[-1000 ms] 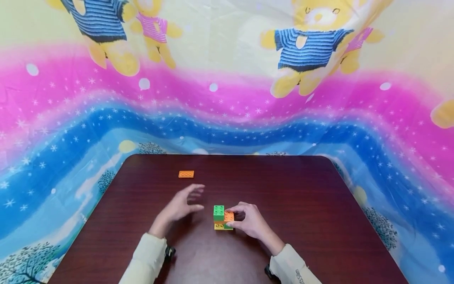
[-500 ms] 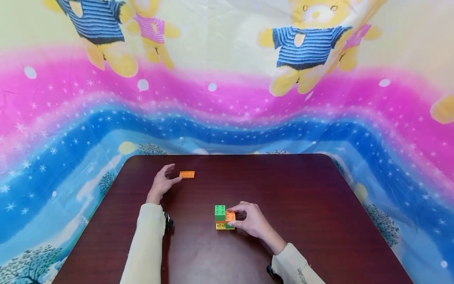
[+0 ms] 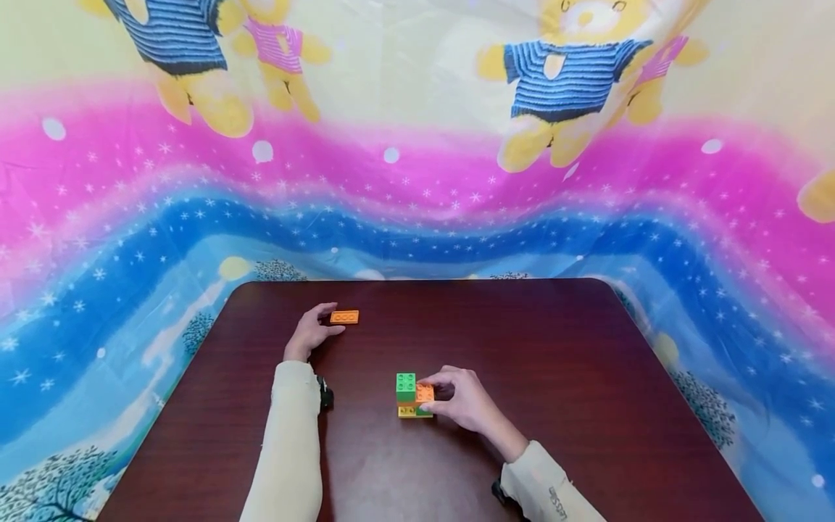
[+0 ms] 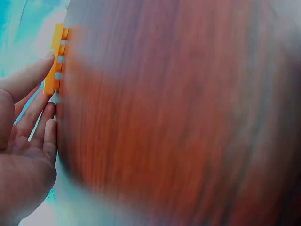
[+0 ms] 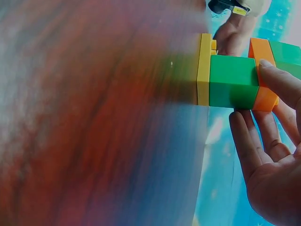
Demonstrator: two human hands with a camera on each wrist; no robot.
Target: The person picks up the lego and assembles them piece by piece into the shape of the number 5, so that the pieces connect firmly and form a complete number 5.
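In the head view, an orange plate brick (image 3: 344, 317) lies upside down near the table's far left, ring-shaped tubes upward. My left hand (image 3: 313, 332) is around its left end, thumb on the near side and fingers on the far side. The left wrist view has the thumb tip overlapping the orange plate (image 4: 54, 61), whose studs face the tabletop. At mid table stands a small brick stack (image 3: 406, 387): yellow plate below, green brick, orange layer, green brick on top. My right hand (image 3: 466, 399) pinches its orange layer (image 5: 264, 96) between thumb and fingers.
The dark wood table (image 3: 554, 348) has rounded far corners. A patterned cloth backdrop (image 3: 417, 181) with printed bears hangs behind and around it. Each wrist carries a black device, such as the left one (image 3: 325, 394).
My left hand has moved from beside the stack, forward and left, to the orange plate, its fingers now around the plate's end. My right hand has stayed on the stack.
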